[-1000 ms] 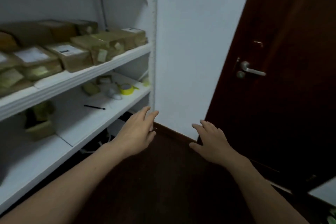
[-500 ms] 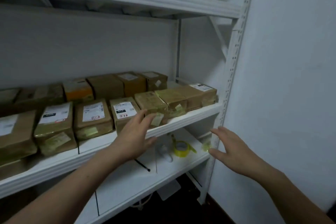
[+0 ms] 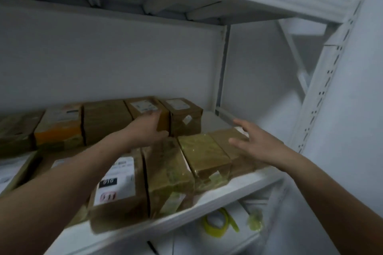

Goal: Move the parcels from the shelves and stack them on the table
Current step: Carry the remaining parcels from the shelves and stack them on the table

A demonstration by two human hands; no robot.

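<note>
Parcels (image 3: pixel 167 174) sit in two rows on the middle shelf (image 3: pixel 238 190), centre and left of frame. Left hand (image 3: pixel 147 128): fingers straight, thumb spread, at the front corner of a labelled back-row parcel (image 3: pixel 143 106); contact blurred, cannot tell. Right hand (image 3: pixel 257 143): fingers spread wide, holding nothing, over the front row's end parcel (image 3: pixel 219 136). Yellow tape roll (image 3: pixel 215 223) on the lower shelf (image 3: pixel 238 240), lower right.

Left hand (image 3: pixel 148 128), right hand (image 3: pixel 255 141) above parcels (image 3: pixel 203 152)

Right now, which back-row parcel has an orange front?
The parcel with the orange front, second visible from the left in the back row. The others in that row show plain brown cardboard fronts.
</note>
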